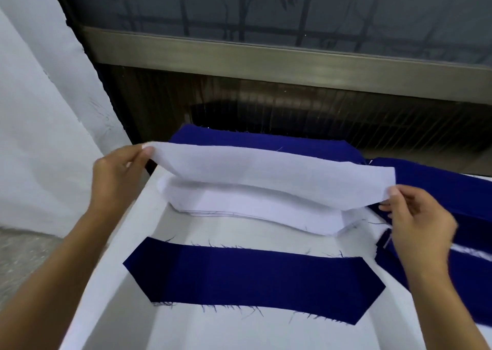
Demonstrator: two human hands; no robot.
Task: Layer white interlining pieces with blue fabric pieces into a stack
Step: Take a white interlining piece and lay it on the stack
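A long white interlining piece hangs in the air, stretched between both hands. My left hand pinches its left end and my right hand pinches its right end. Directly under it lies a pile of white interlining pieces. Closer to me, a single blue fabric piece with angled ends and frayed edges lies flat on the white table. A stack of blue fabric sits behind the lifted piece.
More blue fabric lies at the right, partly under my right hand. The table's left edge runs diagonally by my left forearm. A dark window frame stands just behind the table, a white curtain at left.
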